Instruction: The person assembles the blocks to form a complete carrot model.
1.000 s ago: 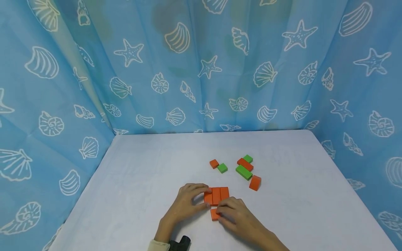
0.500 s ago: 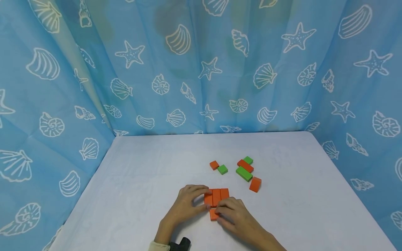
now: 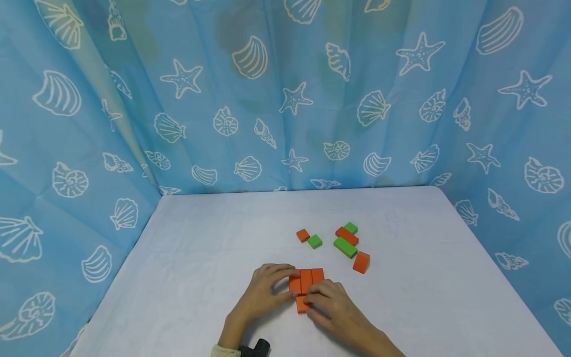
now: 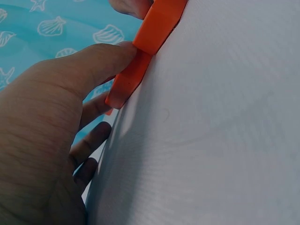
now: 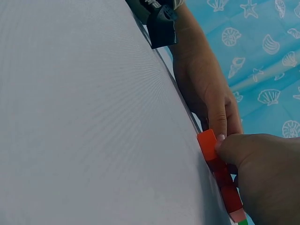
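Note:
Three orange rectangular blocks (image 3: 306, 281) stand side by side in a row on the white table, front ends toward me. My left hand (image 3: 259, 291) holds the leftmost one, index finger at its far end and thumb at its near end. Just in front of the row lies another orange block (image 3: 301, 305), close against it. My right hand (image 3: 339, 312) pinches that front block and hides its right part. In the left wrist view the left thumb (image 4: 108, 58) reaches the place where two orange blocks meet. The right wrist view shows the right thumb (image 5: 232, 149) on the front block (image 5: 206, 140).
Beyond the hands lie a small orange block (image 3: 303, 235) and a small green block (image 3: 314, 241). Farther right are a long green block (image 3: 345, 247), an orange-red block (image 3: 347, 235), another green piece (image 3: 351, 227) and an orange block (image 3: 361, 262). A shell-print curtain (image 3: 250, 124) encloses the table.
The front orange block has slid slightly left and toward the row under my right hand, narrowing the gap. My left hand has stayed on the row.

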A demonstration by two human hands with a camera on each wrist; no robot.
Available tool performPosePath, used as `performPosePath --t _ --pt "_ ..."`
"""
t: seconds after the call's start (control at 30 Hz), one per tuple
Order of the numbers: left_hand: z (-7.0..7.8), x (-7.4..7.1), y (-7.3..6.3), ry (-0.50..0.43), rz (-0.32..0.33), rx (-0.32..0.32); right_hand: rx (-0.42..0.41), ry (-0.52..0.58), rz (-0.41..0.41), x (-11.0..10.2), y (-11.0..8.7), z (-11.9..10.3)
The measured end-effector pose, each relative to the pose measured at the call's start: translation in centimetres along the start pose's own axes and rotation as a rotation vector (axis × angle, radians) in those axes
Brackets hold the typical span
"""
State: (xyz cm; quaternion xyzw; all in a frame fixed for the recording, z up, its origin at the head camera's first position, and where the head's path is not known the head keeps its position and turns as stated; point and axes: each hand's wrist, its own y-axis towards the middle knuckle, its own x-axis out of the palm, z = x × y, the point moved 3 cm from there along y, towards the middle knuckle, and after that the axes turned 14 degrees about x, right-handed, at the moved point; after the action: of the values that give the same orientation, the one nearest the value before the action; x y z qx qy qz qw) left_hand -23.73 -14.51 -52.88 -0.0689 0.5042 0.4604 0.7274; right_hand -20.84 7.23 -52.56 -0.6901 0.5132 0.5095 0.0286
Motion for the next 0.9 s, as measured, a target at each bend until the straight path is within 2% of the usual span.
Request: performPosePath --t 0.6,0.73,0.9 --pt "0.09 -0.11 0.0 -0.003 0.003 -0.002 0.044 -0.016 0.054 0.38 0.23 0.17" --pt "0.11 -0.12 -0.06 -0.013 0.015 0.008 0.026 0.001 0.075 0.28 0.28 -0.11" --pt "0.23 -0.16 0.04 -0.025 0.014 0.012 0.098 0.066 0.058 -0.3 0.73 0.07"
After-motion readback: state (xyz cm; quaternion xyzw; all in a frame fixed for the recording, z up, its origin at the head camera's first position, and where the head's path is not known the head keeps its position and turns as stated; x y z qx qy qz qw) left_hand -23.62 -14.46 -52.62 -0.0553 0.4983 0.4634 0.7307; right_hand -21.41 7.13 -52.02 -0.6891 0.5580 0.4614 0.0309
